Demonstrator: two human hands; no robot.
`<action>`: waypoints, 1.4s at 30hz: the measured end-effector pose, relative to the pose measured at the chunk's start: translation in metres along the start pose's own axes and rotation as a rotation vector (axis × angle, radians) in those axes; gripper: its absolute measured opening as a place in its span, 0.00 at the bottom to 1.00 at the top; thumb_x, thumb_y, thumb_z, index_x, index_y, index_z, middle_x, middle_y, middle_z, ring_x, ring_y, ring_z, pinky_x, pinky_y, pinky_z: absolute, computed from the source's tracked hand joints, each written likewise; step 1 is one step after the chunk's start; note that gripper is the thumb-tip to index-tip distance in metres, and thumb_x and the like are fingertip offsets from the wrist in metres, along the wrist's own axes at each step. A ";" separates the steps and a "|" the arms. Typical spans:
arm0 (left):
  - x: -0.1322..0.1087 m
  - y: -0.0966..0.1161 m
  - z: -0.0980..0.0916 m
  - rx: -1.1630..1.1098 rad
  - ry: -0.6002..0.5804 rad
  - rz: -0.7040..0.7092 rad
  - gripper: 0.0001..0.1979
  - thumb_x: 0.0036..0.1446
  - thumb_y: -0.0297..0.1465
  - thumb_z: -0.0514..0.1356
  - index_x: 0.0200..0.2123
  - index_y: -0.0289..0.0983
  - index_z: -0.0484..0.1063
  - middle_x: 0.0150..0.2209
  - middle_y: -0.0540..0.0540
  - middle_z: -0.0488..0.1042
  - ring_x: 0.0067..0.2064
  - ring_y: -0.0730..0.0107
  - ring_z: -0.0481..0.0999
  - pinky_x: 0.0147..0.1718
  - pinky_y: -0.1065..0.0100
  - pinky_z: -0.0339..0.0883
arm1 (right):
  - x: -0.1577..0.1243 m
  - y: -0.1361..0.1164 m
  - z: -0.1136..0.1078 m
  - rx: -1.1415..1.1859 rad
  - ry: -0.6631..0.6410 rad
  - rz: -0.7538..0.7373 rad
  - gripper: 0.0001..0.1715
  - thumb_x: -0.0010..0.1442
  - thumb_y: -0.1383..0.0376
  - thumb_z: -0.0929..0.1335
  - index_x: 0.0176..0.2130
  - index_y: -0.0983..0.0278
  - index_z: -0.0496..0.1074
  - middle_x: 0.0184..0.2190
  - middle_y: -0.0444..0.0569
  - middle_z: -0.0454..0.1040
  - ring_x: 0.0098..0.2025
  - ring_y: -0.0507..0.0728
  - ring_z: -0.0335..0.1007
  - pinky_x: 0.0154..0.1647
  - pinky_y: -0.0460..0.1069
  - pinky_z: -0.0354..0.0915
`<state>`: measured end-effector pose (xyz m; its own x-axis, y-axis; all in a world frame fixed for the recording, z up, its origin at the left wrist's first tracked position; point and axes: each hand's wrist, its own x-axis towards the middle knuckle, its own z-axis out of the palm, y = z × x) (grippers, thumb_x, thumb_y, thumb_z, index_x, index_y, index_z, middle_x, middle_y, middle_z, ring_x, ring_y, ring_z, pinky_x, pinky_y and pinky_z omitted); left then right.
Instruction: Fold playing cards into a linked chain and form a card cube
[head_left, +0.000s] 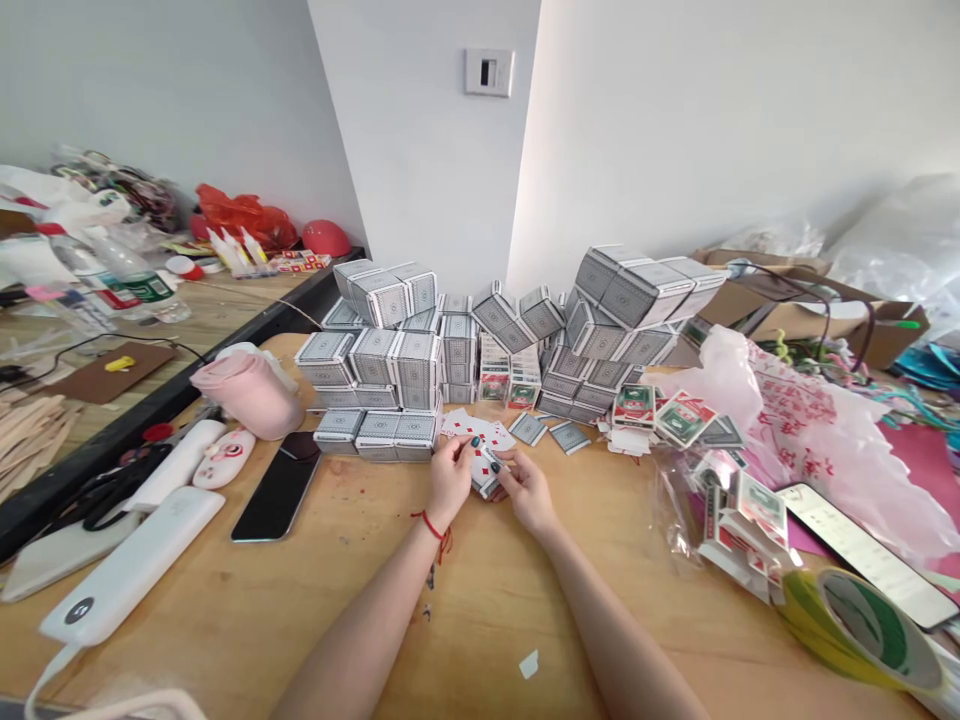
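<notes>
Both hands meet over a small bundle of playing cards [484,462] near the table's middle; a red diamond card faces up on it. My left hand [451,478], with a red string at the wrist, pinches the bundle's left side. At its right edge my right hand [525,488] grips with thumb and fingers. Loose face-up cards [456,424] lie just beyond, and two face-down cards [570,437] rest to the right. Behind stand stacked grey-backed blocks of cards [397,357] on the left and another tilted stack [628,290] on the right.
A dark phone [276,490], a white power bank [135,565] and a pink roll [251,390] lie left. To the right are opened card boxes [750,525], a plastic bag [795,420], a lit phone [870,555] and a tape roll [855,625]. A paper scrap [529,664] lies in front.
</notes>
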<state>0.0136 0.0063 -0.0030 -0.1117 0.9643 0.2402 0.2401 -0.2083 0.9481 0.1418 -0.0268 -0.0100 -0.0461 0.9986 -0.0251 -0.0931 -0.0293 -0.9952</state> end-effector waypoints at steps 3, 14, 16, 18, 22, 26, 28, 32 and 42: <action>-0.003 0.000 0.003 0.000 -0.076 0.023 0.09 0.53 0.29 0.53 0.33 0.35 0.71 0.33 0.45 0.75 0.35 0.68 0.73 0.35 0.69 0.66 | 0.001 0.000 0.000 0.003 -0.019 0.022 0.15 0.52 0.54 0.65 0.29 0.63 0.62 0.17 0.39 0.67 0.15 0.50 0.63 0.16 0.45 0.62; -0.005 0.008 0.000 -0.084 -0.127 -0.013 0.14 0.58 0.36 0.48 0.37 0.35 0.69 0.34 0.44 0.72 0.36 0.67 0.70 0.34 0.69 0.63 | -0.001 -0.007 -0.002 0.101 0.042 -0.003 0.15 0.53 0.55 0.65 0.36 0.62 0.60 0.15 0.34 0.61 0.12 0.45 0.52 0.11 0.41 0.50; -0.006 0.011 -0.002 -0.112 -0.201 -0.007 0.14 0.58 0.36 0.47 0.36 0.35 0.69 0.30 0.47 0.71 0.32 0.69 0.68 0.31 0.71 0.62 | 0.000 -0.006 -0.003 0.105 0.100 -0.001 0.15 0.53 0.55 0.64 0.36 0.61 0.59 0.13 0.34 0.61 0.11 0.46 0.53 0.10 0.41 0.51; -0.007 0.012 -0.002 -0.092 -0.242 0.000 0.12 0.57 0.34 0.49 0.34 0.36 0.69 0.26 0.49 0.68 0.28 0.71 0.65 0.27 0.72 0.59 | 0.000 -0.007 -0.003 0.109 0.123 -0.006 0.16 0.53 0.55 0.64 0.37 0.60 0.57 0.12 0.33 0.62 0.10 0.47 0.54 0.10 0.41 0.51; -0.011 0.012 0.000 -0.061 -0.220 0.018 0.08 0.55 0.31 0.49 0.33 0.37 0.66 0.25 0.51 0.65 0.25 0.73 0.62 0.25 0.73 0.57 | -0.002 -0.010 0.000 0.135 0.093 -0.002 0.15 0.53 0.56 0.63 0.37 0.59 0.55 0.13 0.34 0.65 0.11 0.48 0.58 0.11 0.41 0.54; -0.012 0.012 0.002 -0.100 -0.208 0.012 0.07 0.55 0.29 0.47 0.32 0.38 0.63 0.24 0.52 0.63 0.25 0.73 0.60 0.25 0.73 0.56 | -0.004 -0.012 0.004 0.187 0.048 0.034 0.15 0.53 0.57 0.63 0.38 0.59 0.54 0.14 0.34 0.66 0.11 0.49 0.61 0.11 0.42 0.58; -0.011 0.013 0.002 -0.120 -0.195 -0.003 0.06 0.55 0.29 0.46 0.28 0.38 0.60 0.22 0.53 0.59 0.24 0.73 0.58 0.24 0.73 0.54 | -0.005 -0.011 0.006 0.212 0.028 0.053 0.16 0.52 0.58 0.63 0.40 0.59 0.54 0.15 0.34 0.66 0.11 0.49 0.61 0.11 0.42 0.57; -0.010 0.017 0.002 -0.138 -0.158 -0.013 0.07 0.53 0.27 0.47 0.23 0.38 0.57 0.21 0.53 0.57 0.23 0.73 0.57 0.24 0.73 0.54 | -0.004 -0.008 0.007 0.205 0.015 0.057 0.15 0.52 0.59 0.63 0.40 0.59 0.55 0.14 0.33 0.64 0.10 0.48 0.58 0.09 0.41 0.53; -0.009 0.013 -0.001 -0.109 -0.165 -0.027 0.10 0.53 0.27 0.48 0.35 0.38 0.66 0.28 0.51 0.67 0.27 0.73 0.64 0.28 0.72 0.59 | -0.004 -0.009 0.008 0.219 0.017 0.065 0.16 0.52 0.59 0.63 0.41 0.59 0.59 0.13 0.34 0.64 0.11 0.49 0.59 0.10 0.42 0.54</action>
<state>0.0171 -0.0051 0.0071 0.0454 0.9817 0.1852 0.1327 -0.1897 0.9728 0.1351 -0.0314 -0.0004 -0.0427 0.9949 -0.0919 -0.3043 -0.1006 -0.9472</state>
